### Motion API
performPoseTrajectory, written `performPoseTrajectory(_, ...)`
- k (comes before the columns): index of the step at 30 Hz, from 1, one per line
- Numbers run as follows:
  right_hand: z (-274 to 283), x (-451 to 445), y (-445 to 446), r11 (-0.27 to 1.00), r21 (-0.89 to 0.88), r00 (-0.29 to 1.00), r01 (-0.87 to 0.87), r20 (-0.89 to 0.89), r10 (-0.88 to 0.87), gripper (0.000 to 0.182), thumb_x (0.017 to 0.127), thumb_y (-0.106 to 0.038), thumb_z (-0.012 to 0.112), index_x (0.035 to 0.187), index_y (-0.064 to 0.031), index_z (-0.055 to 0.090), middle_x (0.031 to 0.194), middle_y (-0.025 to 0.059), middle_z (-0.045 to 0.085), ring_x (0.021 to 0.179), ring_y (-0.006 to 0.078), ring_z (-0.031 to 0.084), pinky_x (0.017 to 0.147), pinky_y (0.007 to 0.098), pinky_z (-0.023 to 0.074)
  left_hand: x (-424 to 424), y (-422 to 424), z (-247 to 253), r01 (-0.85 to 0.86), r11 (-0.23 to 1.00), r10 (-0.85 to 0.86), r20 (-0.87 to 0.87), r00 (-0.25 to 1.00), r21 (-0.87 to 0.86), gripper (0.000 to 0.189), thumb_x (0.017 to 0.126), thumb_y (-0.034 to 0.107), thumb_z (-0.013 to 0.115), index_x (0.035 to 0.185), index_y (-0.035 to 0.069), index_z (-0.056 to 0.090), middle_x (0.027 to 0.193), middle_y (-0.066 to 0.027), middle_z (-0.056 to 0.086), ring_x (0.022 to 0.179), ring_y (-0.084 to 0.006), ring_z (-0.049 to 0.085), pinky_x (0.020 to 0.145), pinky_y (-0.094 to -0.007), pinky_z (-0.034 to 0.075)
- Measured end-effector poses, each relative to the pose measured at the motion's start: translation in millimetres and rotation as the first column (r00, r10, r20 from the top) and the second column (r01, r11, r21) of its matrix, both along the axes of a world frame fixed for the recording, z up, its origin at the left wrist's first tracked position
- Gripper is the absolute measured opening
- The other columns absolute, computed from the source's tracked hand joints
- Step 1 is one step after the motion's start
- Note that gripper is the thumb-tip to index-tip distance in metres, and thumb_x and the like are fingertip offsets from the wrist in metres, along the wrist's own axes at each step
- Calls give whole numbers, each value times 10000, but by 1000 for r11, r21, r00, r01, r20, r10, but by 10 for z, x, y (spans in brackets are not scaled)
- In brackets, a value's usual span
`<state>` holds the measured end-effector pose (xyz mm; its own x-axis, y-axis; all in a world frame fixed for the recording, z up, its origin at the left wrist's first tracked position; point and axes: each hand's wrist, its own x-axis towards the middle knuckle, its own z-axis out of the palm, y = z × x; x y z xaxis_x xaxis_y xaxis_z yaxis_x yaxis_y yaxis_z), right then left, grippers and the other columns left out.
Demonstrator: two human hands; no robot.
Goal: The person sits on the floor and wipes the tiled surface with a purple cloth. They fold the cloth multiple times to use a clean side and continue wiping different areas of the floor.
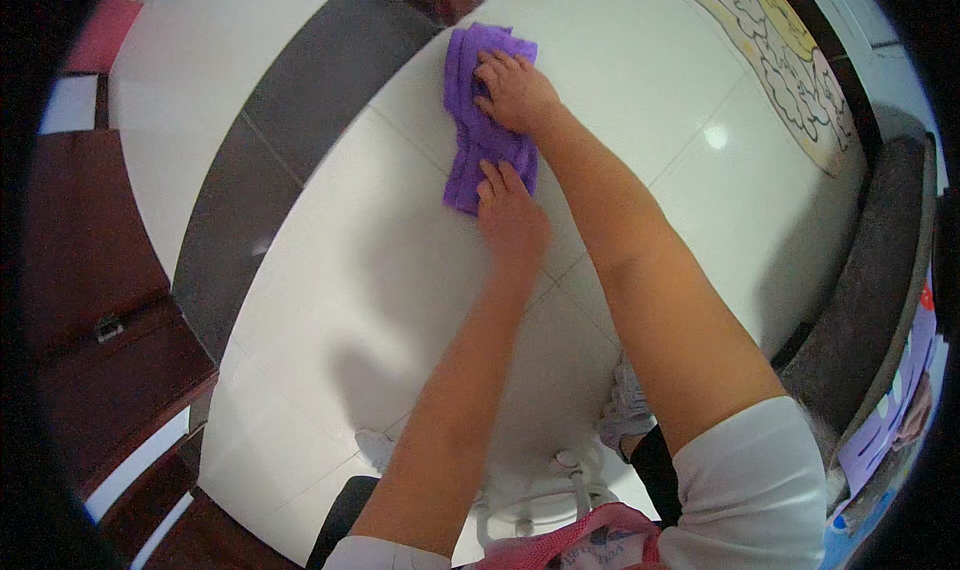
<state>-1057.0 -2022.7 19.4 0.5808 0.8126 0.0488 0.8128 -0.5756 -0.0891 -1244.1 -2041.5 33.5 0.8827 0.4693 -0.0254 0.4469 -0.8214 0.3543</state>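
A folded purple cloth (pixel 491 139) lies lengthwise on the glossy white tiled floor (pixel 420 270), close to a dark tile band. My right hand (pixel 519 94) rests palm down on its far half, fingers spread and slightly bent, the thumb apart from them. The fingers of my left hand (pixel 516 214) lie over the near end of the cloth. Its thumb is hidden, so whether it pinches the fabric does not show. Both arms reach forward and down from white sleeves.
The dark grey tile band (pixel 277 150) curves past on the left, with dark reddish-brown furniture (pixel 97 232) beyond it. A patterned mat (pixel 787 67) lies at upper right. A dark grey padded edge (pixel 862 292) stands at right. Below me show my shoes (pixel 628 401) and pale stool-like legs (pixel 577 487).
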Motion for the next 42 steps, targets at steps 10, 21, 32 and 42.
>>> performPoseTrajectory(10,-94,990,-1520,944,22,944,329,4,-330,547,906,-452,495,1328,-107,459,1458,118,382,1358,290,336,1123,431,258,904,-619,-56,249,961,-246,-37,969,119,672,750,170,646,1335,-58,406,1392,-302,370,1161,-384,465,942,-437,430)
performPoseTrajectory(21,162,238,-3556,704,-242,730,668,31,-683,495,917,-456,483,1234,-76,486,1241,181,516,1188,354,492,901,451,481,781,-1848,-55,614,781,-597,-157,787,111,597,807,191,582,1355,15,423,1443,-239,354,1148,-293,486,918,-422,415)
performPoseTrajectory(32,468,-1249,-3076,756,-486,806,439,-158,-570,523,917,-500,479,1141,-28,469,1023,218,608,895,366,644,745,448,534,5,-921,35,593,775,-506,-348,789,217,477,907,203,460,1380,148,442,1487,-96,350,1275,-258,408,1080,-494,256)
performPoseTrajectory(42,294,-2559,-1796,915,-306,914,262,-226,-338,496,869,-480,573,1073,-33,508,977,182,619,881,346,648,712,435,539,-1655,68,80,340,911,-225,-410,884,232,518,889,152,504,1395,114,400,1468,-161,353,1313,-335,375,1074,-481,281)
